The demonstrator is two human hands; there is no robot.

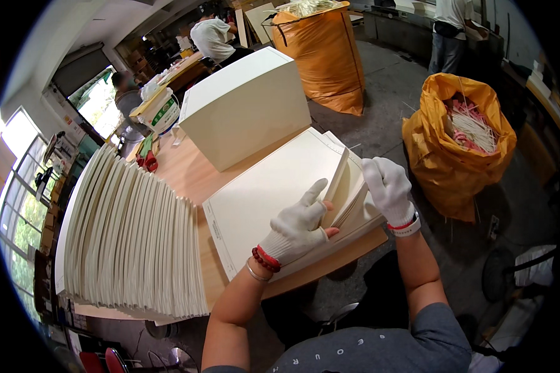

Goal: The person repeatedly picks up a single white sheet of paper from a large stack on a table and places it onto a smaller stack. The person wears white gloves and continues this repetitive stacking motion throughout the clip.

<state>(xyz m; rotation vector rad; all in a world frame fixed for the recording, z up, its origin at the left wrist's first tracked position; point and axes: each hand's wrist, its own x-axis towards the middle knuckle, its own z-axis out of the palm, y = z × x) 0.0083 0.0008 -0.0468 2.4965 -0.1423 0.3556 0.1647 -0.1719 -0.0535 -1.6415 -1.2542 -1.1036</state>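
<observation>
A stack of large cream-white cardboard sheets (pixel 261 186) lies in front of me on the wooden table. At its right side several sheets (pixel 337 180) bend upward and stand apart from the rest. My left hand (pixel 295 225), in a white knit glove with bare fingertips, rests against these raised sheets with its fingers spread and one stretched out. Beside their far right edge is my right hand (pixel 387 188), also gloved, its fingers closed. Whatever it pinches is hidden by the fingers. A thin pale strip pokes out near the sheets' far corner.
A long row of leaning white sheets (pixel 130 242) fills the table's left. Behind my stack stands a tall white pile (pixel 249 109). A white bucket (pixel 158 112) and red-handled tools (pixel 148 160) sit farther back. Orange sacks (pixel 454 177) of scrap strips stand right; other people work behind.
</observation>
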